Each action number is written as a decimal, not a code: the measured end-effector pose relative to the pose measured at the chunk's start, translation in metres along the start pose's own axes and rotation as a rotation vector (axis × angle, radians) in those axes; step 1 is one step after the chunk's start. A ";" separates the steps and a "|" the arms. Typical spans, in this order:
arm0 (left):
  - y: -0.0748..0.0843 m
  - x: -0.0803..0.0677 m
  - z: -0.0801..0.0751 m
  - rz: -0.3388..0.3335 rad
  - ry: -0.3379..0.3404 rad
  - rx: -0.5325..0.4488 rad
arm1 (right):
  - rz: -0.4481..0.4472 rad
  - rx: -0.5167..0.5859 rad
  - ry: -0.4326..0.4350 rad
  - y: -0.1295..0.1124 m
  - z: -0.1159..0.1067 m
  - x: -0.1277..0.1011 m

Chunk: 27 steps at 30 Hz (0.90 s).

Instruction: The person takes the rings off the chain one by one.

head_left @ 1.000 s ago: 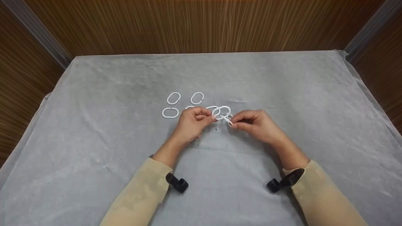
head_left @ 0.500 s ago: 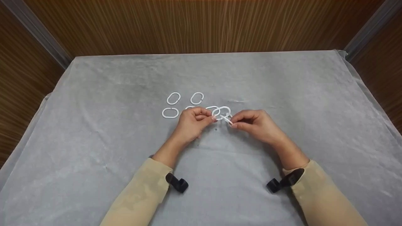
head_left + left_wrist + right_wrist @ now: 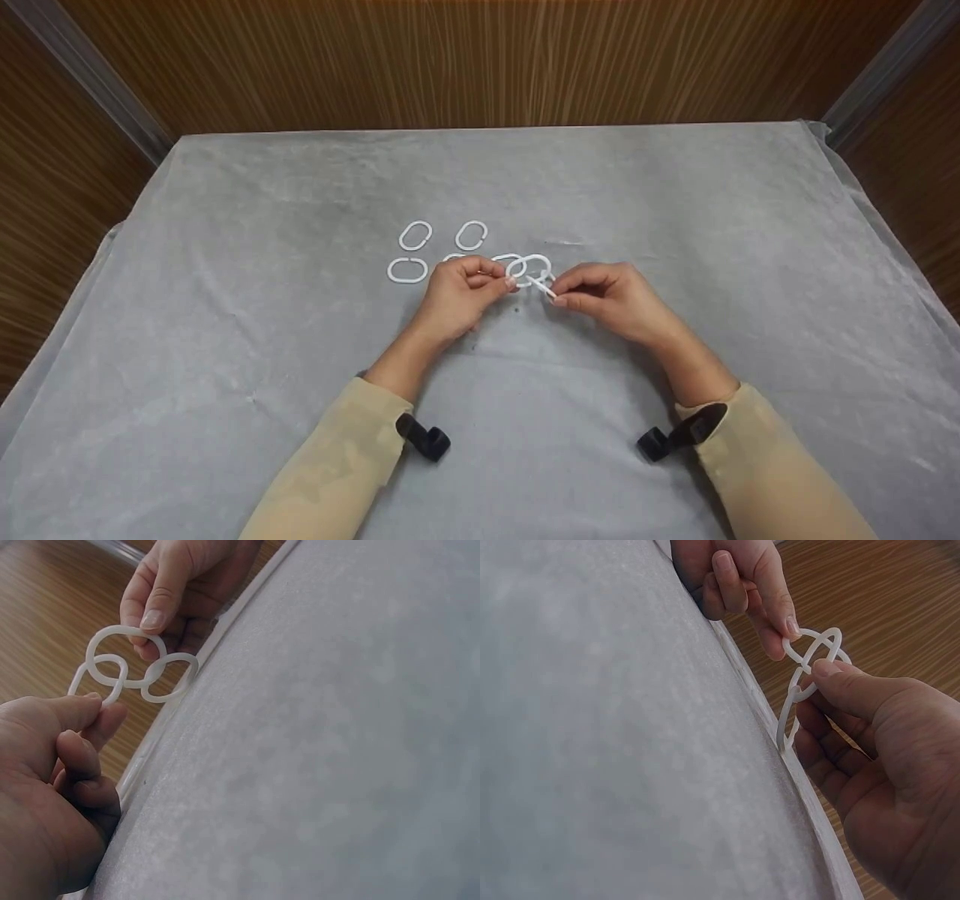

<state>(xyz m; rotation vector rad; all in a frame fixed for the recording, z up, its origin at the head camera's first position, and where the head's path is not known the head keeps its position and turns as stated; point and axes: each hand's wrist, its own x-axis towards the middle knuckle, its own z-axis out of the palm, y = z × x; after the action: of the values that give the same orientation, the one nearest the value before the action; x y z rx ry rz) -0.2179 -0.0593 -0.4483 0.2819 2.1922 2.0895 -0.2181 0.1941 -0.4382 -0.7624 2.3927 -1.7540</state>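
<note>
Chain of white rings (image 3: 529, 270) held above grey cloth (image 3: 675, 195), pinched at one end by left hand (image 3: 457, 296), at other by right hand (image 3: 611, 300). Three loose rings (image 3: 414, 235) laid just left of chain.

A short chain of white rings (image 3: 131, 667) hangs in the air at about ten o'clock, three oval links joined in a row. The left hand (image 3: 52, 787), filling the seven o'clock corner, pinches the end link between thumb and forefinger. The right hand (image 3: 176, 589) reaches in from twelve o'clock and grips the middle link with curled fingers. Grey cloth (image 3: 337, 750) covers everything from one to six o'clock, with brown wood-grain surface (image 3: 45, 607) beyond its edge.
</note>
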 end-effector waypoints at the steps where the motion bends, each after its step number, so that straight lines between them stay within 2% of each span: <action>1: 0.000 0.000 0.000 0.000 0.000 -0.001 | 0.001 -0.001 0.001 0.000 0.000 0.000; 18: -0.001 0.001 0.000 -0.008 0.035 -0.011 | 0.000 0.008 -0.007 0.001 0.000 -0.001; 27: 0.002 0.001 -0.004 -0.003 0.085 0.012 | 0.010 0.015 0.014 0.003 -0.001 0.000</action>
<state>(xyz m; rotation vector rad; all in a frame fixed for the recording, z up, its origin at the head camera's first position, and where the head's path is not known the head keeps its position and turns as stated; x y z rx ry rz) -0.2199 -0.0628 -0.4455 0.1937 2.2506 2.1258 -0.2193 0.1952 -0.4403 -0.7378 2.3858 -1.7774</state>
